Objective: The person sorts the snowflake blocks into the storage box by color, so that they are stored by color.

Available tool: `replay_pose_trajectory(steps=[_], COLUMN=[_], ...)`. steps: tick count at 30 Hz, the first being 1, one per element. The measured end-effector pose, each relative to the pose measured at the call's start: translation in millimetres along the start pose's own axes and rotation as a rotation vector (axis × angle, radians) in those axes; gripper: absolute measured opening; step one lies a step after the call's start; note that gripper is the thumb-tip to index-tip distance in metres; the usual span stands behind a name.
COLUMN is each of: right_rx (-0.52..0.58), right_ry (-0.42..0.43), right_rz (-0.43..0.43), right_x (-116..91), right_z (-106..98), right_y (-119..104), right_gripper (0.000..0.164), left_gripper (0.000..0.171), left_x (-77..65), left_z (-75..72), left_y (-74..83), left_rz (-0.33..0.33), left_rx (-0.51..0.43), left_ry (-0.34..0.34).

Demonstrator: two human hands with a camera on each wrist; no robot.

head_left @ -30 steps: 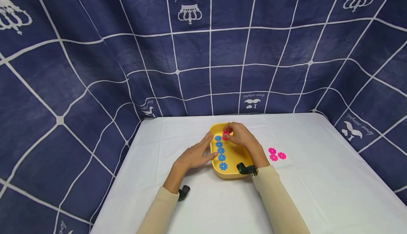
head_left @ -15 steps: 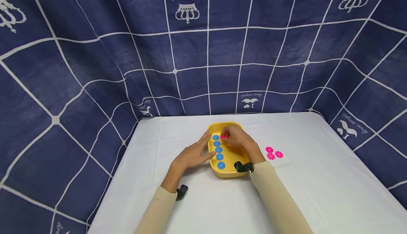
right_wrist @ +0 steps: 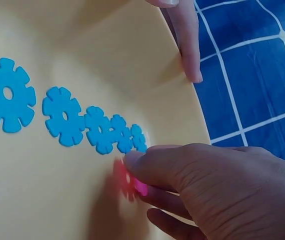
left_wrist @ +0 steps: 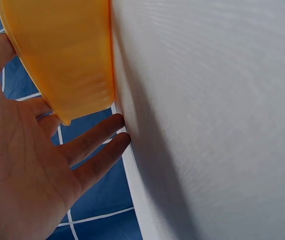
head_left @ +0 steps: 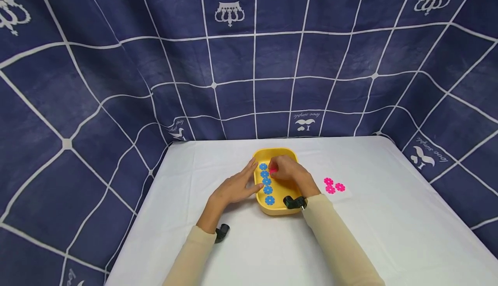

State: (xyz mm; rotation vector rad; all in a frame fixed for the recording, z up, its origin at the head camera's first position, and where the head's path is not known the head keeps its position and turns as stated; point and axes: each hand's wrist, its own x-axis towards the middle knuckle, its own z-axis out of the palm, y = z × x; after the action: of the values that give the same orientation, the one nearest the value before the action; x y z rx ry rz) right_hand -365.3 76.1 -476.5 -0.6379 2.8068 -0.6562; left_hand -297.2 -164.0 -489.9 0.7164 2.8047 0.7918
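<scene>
A shallow yellow tray (head_left: 285,191) holds a lengthwise row of blue notched plastic discs (head_left: 268,189), lying flat along its left side. My left hand (head_left: 234,189) rests against the tray's left wall with fingers spread; in the left wrist view my left palm (left_wrist: 27,165) is beside the tray's outer side. Inside the tray, my right hand (head_left: 288,168) pinches a pink notched disc (right_wrist: 125,179) between thumb and fingers, close to the far blue discs. Pink also shows beside my fingers, partly hidden; whether it belongs to a second disc I cannot tell.
Three pink discs (head_left: 330,189) lie grouped on the white tablecloth (head_left: 389,217), right of the tray. A blue curtain (head_left: 272,57) with white lines hangs behind the table and along both sides. Each wrist wears a small black camera (head_left: 222,233).
My right hand has moved slightly nearer along the tray and lower with the pink disc. The left hand keeps its place at the tray's side. The head view shifted a little.
</scene>
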Motion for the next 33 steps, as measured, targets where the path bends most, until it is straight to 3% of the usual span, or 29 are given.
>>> replay_pose_trajectory(steps=[16,33], right_rx=[-0.102,-0.122], right_ry=[0.002,-0.002], right_rz=[-0.003,0.030], right_x=[3.7,3.6], right_z=[2.4,3.4], right_y=[-2.3,-4.5], right_gripper=[0.018,0.019], left_gripper=[0.090,0.088], left_x=[-0.3,-0.5], left_z=[-0.2,0.2], left_y=[-1.8,0.2], left_rz=[0.006,0.007], left_rx=[0.010,0.014], left_ry=[0.004,0.003])
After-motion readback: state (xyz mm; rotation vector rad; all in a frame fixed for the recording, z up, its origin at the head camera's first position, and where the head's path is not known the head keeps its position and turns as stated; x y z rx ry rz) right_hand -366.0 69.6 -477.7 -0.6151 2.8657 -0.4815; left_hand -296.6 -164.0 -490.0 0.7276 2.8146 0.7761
